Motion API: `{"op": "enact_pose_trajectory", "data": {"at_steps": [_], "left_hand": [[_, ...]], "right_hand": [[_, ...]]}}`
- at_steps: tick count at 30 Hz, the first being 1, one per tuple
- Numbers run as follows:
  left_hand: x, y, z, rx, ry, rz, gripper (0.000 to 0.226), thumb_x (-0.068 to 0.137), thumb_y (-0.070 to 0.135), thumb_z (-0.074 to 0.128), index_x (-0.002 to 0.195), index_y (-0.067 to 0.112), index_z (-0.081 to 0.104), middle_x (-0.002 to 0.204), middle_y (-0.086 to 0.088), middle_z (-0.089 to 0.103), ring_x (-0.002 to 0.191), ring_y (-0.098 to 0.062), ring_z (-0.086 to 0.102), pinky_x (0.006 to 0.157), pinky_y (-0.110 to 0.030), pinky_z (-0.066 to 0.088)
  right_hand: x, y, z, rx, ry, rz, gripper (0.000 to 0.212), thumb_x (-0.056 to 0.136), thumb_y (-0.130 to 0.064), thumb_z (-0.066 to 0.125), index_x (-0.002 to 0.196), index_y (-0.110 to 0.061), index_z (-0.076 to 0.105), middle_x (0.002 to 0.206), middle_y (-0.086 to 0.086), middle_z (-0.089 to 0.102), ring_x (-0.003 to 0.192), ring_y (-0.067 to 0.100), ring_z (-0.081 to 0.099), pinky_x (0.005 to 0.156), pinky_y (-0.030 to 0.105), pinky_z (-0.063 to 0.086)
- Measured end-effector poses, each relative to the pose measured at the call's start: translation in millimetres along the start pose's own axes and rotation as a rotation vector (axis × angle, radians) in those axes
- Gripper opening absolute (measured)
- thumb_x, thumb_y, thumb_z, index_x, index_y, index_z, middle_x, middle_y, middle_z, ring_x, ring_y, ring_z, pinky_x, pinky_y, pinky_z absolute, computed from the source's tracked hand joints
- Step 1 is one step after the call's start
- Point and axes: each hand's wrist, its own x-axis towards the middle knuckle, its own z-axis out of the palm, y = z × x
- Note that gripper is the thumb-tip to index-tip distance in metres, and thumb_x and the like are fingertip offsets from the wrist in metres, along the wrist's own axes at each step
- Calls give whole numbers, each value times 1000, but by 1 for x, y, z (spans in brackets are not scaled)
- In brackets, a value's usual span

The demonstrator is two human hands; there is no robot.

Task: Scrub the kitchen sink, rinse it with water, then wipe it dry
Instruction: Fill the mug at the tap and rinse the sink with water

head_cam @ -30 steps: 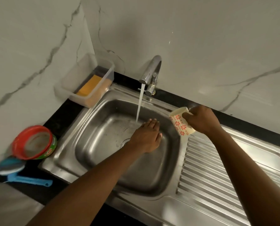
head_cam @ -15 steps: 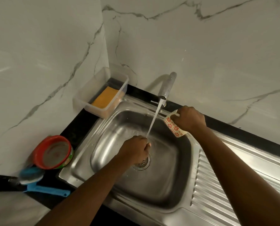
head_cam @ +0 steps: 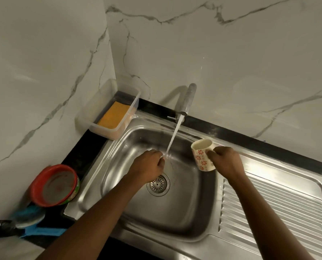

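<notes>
The steel sink [head_cam: 119, 152] has a round drain strainer [head_cam: 158, 184] in its basin. Water runs from the chrome tap [head_cam: 188, 98] in a thin stream [head_cam: 172, 139] that lands on my left hand [head_cam: 147, 167]. That hand hovers over the basin with its fingers curled in, and I see nothing in it. My right hand [head_cam: 226, 163] grips a white mug with red flowers [head_cam: 201, 154] by its handle, upright, over the basin's right edge beside the stream.
A clear plastic tub [head_cam: 92, 121] holding an orange sponge [head_cam: 114, 115] stands in the back left corner. A red-rimmed round tin [head_cam: 55, 185] and a blue brush [head_cam: 32, 220] lie on the black counter at left. The ribbed drainboard [head_cam: 280, 209] stretches right.
My left hand has drawn back from flat on the basin floor and curled its fingers under the stream. The mug has turned from tilted to upright, and my view has shifted up.
</notes>
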Motion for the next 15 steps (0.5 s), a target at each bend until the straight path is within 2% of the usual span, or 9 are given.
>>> {"op": "enact_pose_trajectory", "data": {"at_steps": [3,6,8,11,15], "left_hand": [[-6,-3,-6,17,17,9,36,106,36,42,128,19,64,129,2,65,118,-18,60,97,-38,53],[-13,-7,-12,10,52,4,33,105,35,42,122,19,66,123,1,68,111,-18,64,90,-37,55],[-19,-8,-19,-32,78,-1,33,106,33,44,125,18,67,125,0,69,112,-19,65,92,-35,55],[-26,-8,-28,-80,101,0,33,106,33,45,126,18,66,127,0,69,114,-21,65,95,-39,55],[-32,-8,-39,-149,131,-4,33,105,35,44,123,20,66,123,1,71,110,-20,67,93,-45,57]], "right_hand": [[-11,-15,20,413,-97,74,23,99,-31,66,103,-13,79,104,2,77,93,19,73,89,46,61],[-21,-32,39,699,-157,73,19,97,-24,69,108,-12,78,107,-5,79,100,18,75,93,44,62],[-29,-48,43,880,-176,50,20,98,-20,68,107,-4,76,105,-7,79,103,17,75,92,40,62],[-38,-67,45,998,-152,30,23,99,-18,67,106,2,74,101,-3,80,102,17,76,87,32,62],[-43,-79,47,1038,-134,13,20,100,-20,65,103,-3,74,107,4,79,104,19,75,93,38,60]]}}
